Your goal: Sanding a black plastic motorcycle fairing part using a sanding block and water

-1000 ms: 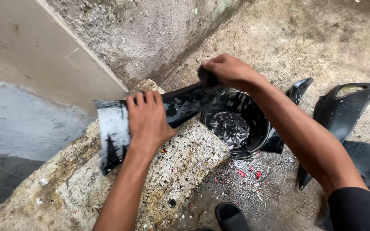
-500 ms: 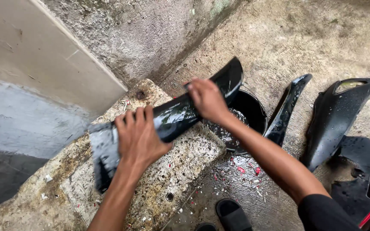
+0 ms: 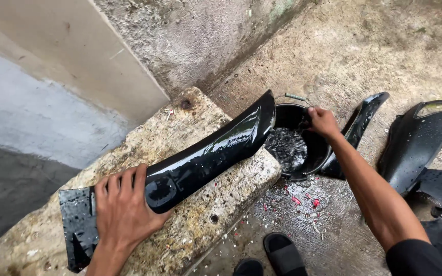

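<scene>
Left hand presses black panel on stone block; right hand reaches into bucket.

glossy black panel, black bucket, speckled beige stone block

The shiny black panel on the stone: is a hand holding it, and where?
The left hand presses flat on the black panel near its lower end. The right hand is over the bucket.

Bare forearms, no gloves; black sleeve on right upper arm; black sandals on feet.
</scene>
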